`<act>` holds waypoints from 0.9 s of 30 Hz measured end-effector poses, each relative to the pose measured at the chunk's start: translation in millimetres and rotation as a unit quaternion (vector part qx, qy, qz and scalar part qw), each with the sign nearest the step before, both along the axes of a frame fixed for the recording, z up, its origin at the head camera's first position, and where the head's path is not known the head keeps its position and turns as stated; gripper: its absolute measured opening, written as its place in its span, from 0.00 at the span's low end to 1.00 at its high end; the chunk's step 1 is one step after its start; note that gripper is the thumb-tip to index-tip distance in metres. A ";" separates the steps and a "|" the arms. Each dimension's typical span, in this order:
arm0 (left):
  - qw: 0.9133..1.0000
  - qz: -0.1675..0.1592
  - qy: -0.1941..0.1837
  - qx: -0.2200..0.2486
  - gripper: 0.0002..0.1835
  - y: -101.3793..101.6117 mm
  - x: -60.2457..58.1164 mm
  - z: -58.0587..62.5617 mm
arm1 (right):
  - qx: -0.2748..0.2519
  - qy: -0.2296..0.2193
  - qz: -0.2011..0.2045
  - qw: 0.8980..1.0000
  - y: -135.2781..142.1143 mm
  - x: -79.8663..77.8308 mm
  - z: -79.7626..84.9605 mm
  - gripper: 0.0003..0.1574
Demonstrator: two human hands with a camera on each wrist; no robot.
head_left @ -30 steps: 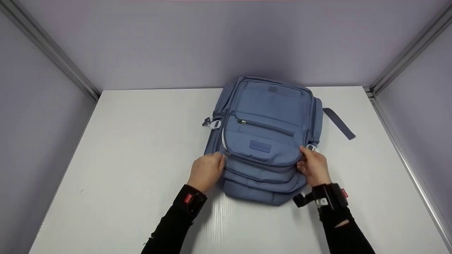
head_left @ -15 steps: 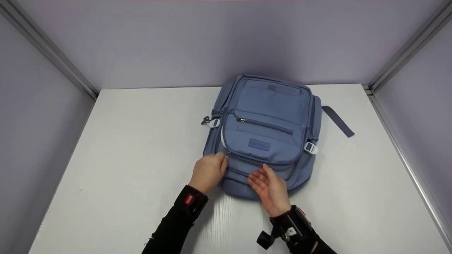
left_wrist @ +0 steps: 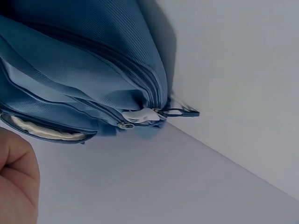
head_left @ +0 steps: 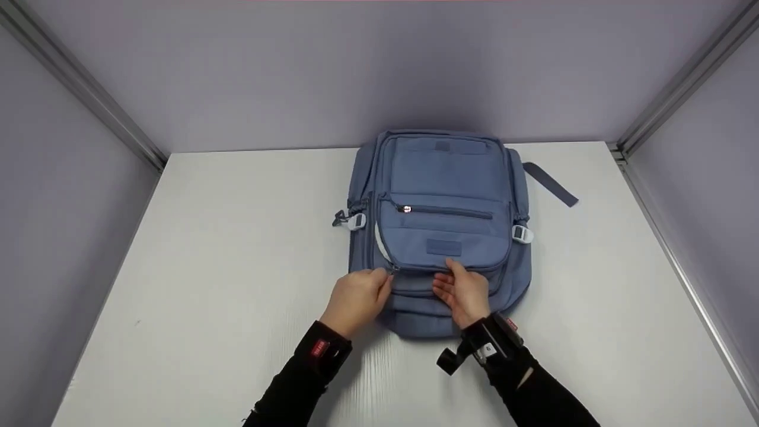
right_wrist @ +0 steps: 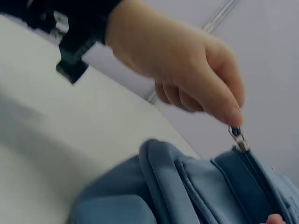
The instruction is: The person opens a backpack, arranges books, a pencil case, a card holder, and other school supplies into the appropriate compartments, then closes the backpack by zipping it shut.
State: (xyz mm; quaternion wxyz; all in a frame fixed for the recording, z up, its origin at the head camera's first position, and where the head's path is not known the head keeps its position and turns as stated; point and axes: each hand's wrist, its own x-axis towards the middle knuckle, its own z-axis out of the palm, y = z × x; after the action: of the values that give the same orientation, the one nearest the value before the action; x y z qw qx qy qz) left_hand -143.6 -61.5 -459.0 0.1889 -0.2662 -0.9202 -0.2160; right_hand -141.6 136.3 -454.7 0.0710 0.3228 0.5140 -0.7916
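Since a second ago, my right hand (head_left: 463, 292) is no longer out at the bag's right side; it is now sitting on the near middle of the blue backpack (head_left: 442, 196), and the bag is lying a bit straighter.

From the head view, I am seeing the backpack lying flat on the white table (head_left: 207, 267), close to the back wall. My left hand (head_left: 357, 298) is pinching the zipper pull (head_left: 393, 270) at the near left corner of the front pocket. My right hand is pressing down on the pocket's near edge with curled fingers, holding the cloth steady. I am judging that the zipper is only just starting: the pull is sitting at one end, and nearly the whole run across the near edge is left to go.

From the left wrist view, I am seeing only a bit of my left hand (left_wrist: 16, 182) at the edge, with the bag's side and a white buckle (left_wrist: 140, 115) nearby.

From the right wrist view, my left hand (right_wrist: 182, 70) is showing its fingertips (right_wrist: 229, 114) squeezing the small metal pull (right_wrist: 238, 137) above the zipper line. My right fingers are barely showing there.
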 end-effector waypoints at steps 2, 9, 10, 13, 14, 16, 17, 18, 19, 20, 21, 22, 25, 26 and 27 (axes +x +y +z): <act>1.000 -0.011 0.000 -0.001 0.19 1.2 3.4 -0.7 | 0.030 0.002 0.015 0.999 9.2 -1.3 0.7 0.14; 1.000 -0.015 0.003 -0.021 0.18 0.3 7.7 -3.6 | 0.090 -0.014 0.063 0.994 47.0 -9.1 4.3 0.09; 1.000 -0.012 0.003 -0.024 0.19 -0.9 7.0 -4.1 | 0.089 -0.016 0.070 0.993 51.8 -10.0 4.9 0.08; 0.999 -0.009 0.005 -0.033 0.19 -5.9 2.8 -4.7 | 0.086 -0.020 0.091 0.992 62.9 -11.6 6.2 0.08; 0.999 -0.008 0.005 -0.035 0.19 -7.8 0.2 -4.9 | 0.084 -0.022 0.097 0.991 65.4 -11.9 6.4 0.08; 0.999 0.000 0.007 -0.040 0.18 -11.7 -7.1 -5.2 | 0.081 -0.025 0.106 0.991 68.4 -12.6 6.6 0.10; 0.999 0.007 0.008 -0.044 0.17 -13.6 -11.8 -5.5 | 0.081 -0.026 0.109 0.990 69.1 -12.8 6.5 0.11; 0.999 0.015 0.009 -0.046 0.17 -15.6 -17.2 -6.0 | 0.080 -0.026 0.110 0.990 69.5 -13.0 6.4 0.11; 0.998 0.024 0.009 -0.049 0.17 -17.4 -23.0 -6.7 | 0.080 -0.026 0.111 0.990 69.5 -13.0 6.1 0.12; 0.998 0.036 0.010 -0.051 0.16 -19.1 -29.2 -7.3 | 0.080 -0.026 0.111 0.990 69.4 -13.0 5.8 0.13; 0.997 0.048 0.011 -0.054 0.16 -20.5 -35.5 -8.2 | 0.079 -0.026 0.111 0.990 69.1 -12.9 5.5 0.13; 0.996 0.062 0.011 -0.057 0.15 -21.7 -41.6 -8.9 | 0.079 -0.025 0.110 0.990 68.6 -12.7 5.1 0.13; 0.992 0.106 0.005 -0.060 0.14 -22.4 -58.3 -11.4 | 0.081 -0.024 0.108 0.991 66.3 -11.5 3.9 0.11; 0.991 0.120 0.003 -0.061 0.13 -21.8 -62.8 -12.4 | 0.082 -0.024 0.106 0.991 65.4 -11.3 3.2 0.10; 0.990 0.130 -0.001 -0.060 0.13 -20.9 -66.6 -13.2 | 0.084 -0.023 0.105 0.991 64.3 -11.0 2.7 0.10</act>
State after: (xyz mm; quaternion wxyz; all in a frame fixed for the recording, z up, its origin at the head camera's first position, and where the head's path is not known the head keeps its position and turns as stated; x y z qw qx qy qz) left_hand -210.2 -82.3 -472.2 0.1986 -0.1548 -0.9584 -0.1343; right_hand -152.6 200.6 -452.1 0.1384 0.2902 0.6079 -0.7260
